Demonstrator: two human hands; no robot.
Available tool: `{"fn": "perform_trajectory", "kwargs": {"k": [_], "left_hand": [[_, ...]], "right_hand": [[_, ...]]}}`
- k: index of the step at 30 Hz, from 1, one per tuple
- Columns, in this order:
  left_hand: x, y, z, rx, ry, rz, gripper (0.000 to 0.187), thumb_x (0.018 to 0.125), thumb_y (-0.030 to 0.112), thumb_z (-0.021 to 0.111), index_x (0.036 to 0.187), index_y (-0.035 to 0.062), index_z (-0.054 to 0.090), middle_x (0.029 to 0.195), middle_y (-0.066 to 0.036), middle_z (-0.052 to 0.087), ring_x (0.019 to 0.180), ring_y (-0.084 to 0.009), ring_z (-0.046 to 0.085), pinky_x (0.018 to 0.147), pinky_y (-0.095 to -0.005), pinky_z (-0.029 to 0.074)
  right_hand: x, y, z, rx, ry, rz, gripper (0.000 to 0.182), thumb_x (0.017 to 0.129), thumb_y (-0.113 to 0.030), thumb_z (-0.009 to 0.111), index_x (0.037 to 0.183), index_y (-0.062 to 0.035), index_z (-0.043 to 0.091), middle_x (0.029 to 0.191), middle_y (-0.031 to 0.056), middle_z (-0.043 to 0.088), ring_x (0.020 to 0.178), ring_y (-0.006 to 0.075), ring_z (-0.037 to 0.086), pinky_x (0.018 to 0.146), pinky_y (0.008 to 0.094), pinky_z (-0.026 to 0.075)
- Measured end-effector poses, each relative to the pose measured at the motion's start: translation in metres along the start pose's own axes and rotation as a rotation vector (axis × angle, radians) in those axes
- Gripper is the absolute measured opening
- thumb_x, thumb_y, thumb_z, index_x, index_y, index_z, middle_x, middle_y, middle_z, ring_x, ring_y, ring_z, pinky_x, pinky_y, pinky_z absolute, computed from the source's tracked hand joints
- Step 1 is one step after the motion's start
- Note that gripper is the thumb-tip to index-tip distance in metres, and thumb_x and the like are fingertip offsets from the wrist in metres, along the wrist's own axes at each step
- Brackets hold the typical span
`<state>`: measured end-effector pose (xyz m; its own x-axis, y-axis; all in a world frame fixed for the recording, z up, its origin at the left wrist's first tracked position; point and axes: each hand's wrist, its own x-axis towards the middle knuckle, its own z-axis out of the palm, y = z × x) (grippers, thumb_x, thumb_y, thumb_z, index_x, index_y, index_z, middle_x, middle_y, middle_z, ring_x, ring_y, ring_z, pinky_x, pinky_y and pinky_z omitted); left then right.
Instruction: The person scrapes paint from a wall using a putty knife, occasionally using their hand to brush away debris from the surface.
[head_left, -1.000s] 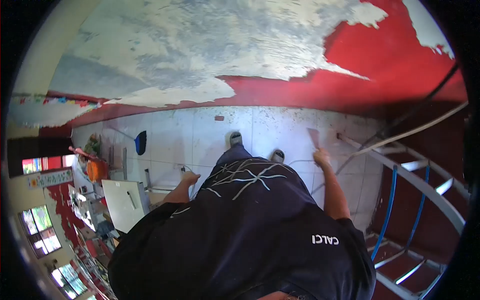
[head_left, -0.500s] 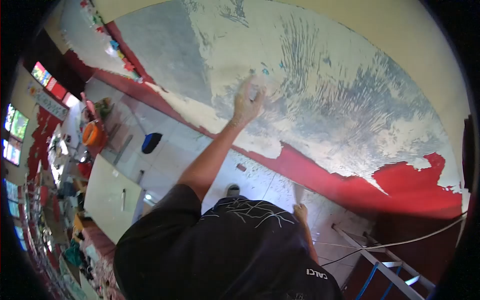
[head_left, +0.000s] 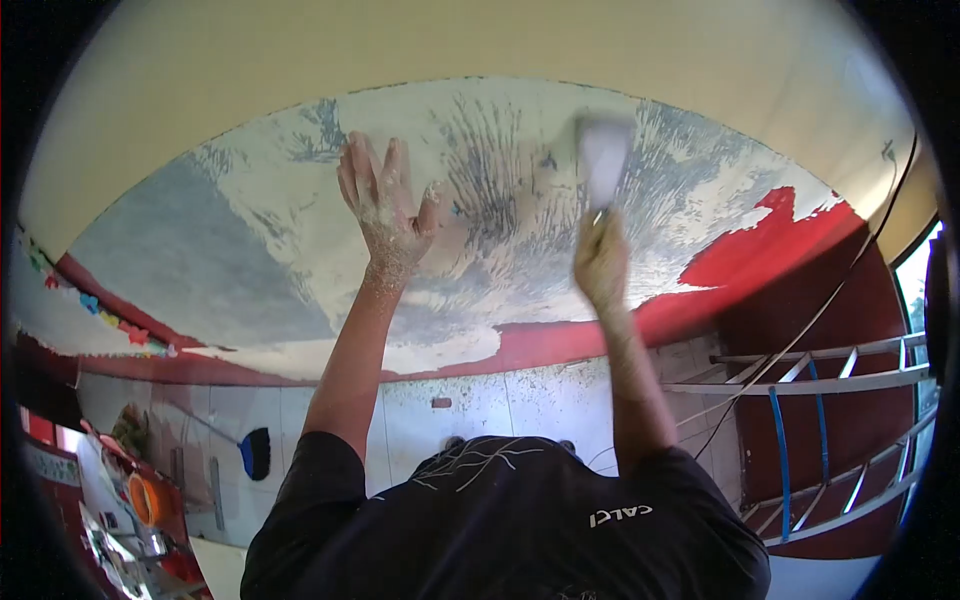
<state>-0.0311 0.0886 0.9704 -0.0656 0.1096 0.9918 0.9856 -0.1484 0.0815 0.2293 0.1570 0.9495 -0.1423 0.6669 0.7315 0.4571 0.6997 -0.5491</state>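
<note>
My left hand [head_left: 390, 205] is open against the wall, its fingers stretched upward and the thumb apart. Pale flakes and dust coat its back and wrist. In my right hand [head_left: 602, 262] is a scraper [head_left: 603, 160], gripped by the handle with its wide blade pointing up, blurred by motion. The blade overlaps a streaked part of the wall [head_left: 190, 250], where pale coating is broken by grey marks. Lower down and to the right, a strip of red paint [head_left: 755, 250] has a ragged edge.
A metal ladder [head_left: 800, 376] stands at right, with a cable [head_left: 800, 335] running past it. Flakes and a small reddish block [head_left: 441, 402] lie on the tiled floor [head_left: 410, 440]. A blue broom [head_left: 256, 453] and an orange container [head_left: 150, 500] are at left.
My right hand has risen from low beside my body, bringing the scraper up to the wall. My left hand's fingers have straightened and spread. The view has turned.
</note>
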Motion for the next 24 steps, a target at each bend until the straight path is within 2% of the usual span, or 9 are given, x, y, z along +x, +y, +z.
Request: {"fn": "perform_trajectory", "kwargs": {"k": [2,5,6,7,9,10,15,21,24], "left_hand": [[-0.009,-0.013,0.009,0.127,-0.046,0.008,0.06,0.084,0.041,0.057,0.135,0.0117,0.043,0.142,-0.026,0.028,0.131,-0.0453,0.025,0.105,-0.0583,0.017],[-0.026,-0.028,0.023,0.224,-0.057,0.104,0.058,0.086,0.04,0.054,0.135,0.0114,0.043,0.144,-0.024,0.026,0.133,-0.0429,0.025,0.106,-0.0579,0.015],[-0.029,-0.029,0.029,0.155,-0.036,0.069,0.058,0.084,0.039,0.056,0.134,0.014,0.044,0.14,-0.021,0.035,0.132,-0.0411,0.028,0.105,-0.0576,0.017],[-0.037,-0.036,0.035,0.04,-0.041,0.062,0.056,0.083,0.035,0.058,0.133,0.0127,0.046,0.139,-0.018,0.038,0.132,-0.0385,0.029,0.106,-0.0568,0.017],[-0.048,-0.034,0.036,-0.553,-0.062,-0.421,0.053,0.082,0.031,0.061,0.13,0.0142,0.049,0.14,-0.012,0.037,0.133,-0.0352,0.028,0.108,-0.0537,0.019],[-0.038,-0.035,0.025,0.059,-0.009,0.054,0.051,0.082,0.031,0.061,0.13,0.0176,0.049,0.143,-0.01,0.035,0.135,-0.0321,0.027,0.109,-0.0513,0.02],[-0.033,-0.033,0.013,0.215,-0.092,0.082,0.05,0.082,0.042,0.059,0.128,0.0244,0.051,0.143,-0.015,0.034,0.132,-0.035,0.031,0.105,-0.0583,0.021],[-0.051,-0.14,-0.072,0.298,0.005,-0.09,0.065,0.075,0.044,0.063,0.134,0.0253,0.044,0.145,-0.017,0.027,0.133,-0.0371,0.026,0.106,-0.0604,0.014],[-0.071,-0.187,-0.13,0.406,0.14,-0.341,0.056,0.086,0.043,0.048,0.132,0.0094,0.044,0.144,-0.026,0.024,0.132,-0.0462,0.022,0.107,-0.0564,0.015]], "right_hand": [[-0.086,0.049,0.044,-0.105,-0.115,0.162,0.017,0.09,-0.01,0.047,0.097,0.005,0.049,0.063,0.0271,0.046,0.059,0.0459,0.051,0.048,0.047,0.038],[-0.298,0.196,0.066,-0.464,-0.486,-0.14,0.027,0.086,-0.021,0.049,0.097,0.0024,0.058,0.069,0.0195,0.061,0.055,0.0365,0.059,0.051,0.0477,0.045],[-0.335,0.208,0.044,-0.536,-1.275,0.415,0.037,0.08,-0.025,0.054,0.108,-0.0013,0.056,0.087,0.0238,0.062,0.084,0.0395,0.06,0.07,0.0491,0.047],[-0.368,0.22,0.022,-0.455,-1.496,0.708,0.039,0.077,-0.029,0.055,0.103,-0.0001,0.06,0.096,0.0253,0.062,0.091,0.0398,0.06,0.075,0.0471,0.048],[-0.415,0.251,-0.031,-0.451,-1.497,0.533,0.039,0.075,-0.032,0.057,0.095,0.0014,0.063,0.094,0.0262,0.063,0.089,0.0408,0.06,0.076,0.0482,0.047],[-0.417,0.251,-0.032,-0.476,-1.507,0.569,0.039,0.075,-0.032,0.057,0.095,0.0015,0.063,0.093,0.0262,0.063,0.088,0.0408,0.061,0.076,0.0483,0.047],[-0.394,0.232,0.016,-0.418,-1.383,0.623,0.039,0.074,-0.032,0.057,0.093,0.0018,0.063,0.092,0.0263,0.063,0.088,0.0407,0.061,0.076,0.0484,0.047],[-0.312,0.15,0.121,-0.048,-1.197,0.385,0.038,0.074,-0.031,0.057,0.092,0.0021,0.063,0.091,0.0263,0.063,0.087,0.0406,0.061,0.075,0.0485,0.047],[-0.269,0.097,0.143,0.104,-1.152,0.296,0.038,0.074,-0.031,0.057,0.092,0.0023,0.063,0.09,0.0263,0.063,0.086,0.0405,0.061,0.075,0.0485,0.047]]}}
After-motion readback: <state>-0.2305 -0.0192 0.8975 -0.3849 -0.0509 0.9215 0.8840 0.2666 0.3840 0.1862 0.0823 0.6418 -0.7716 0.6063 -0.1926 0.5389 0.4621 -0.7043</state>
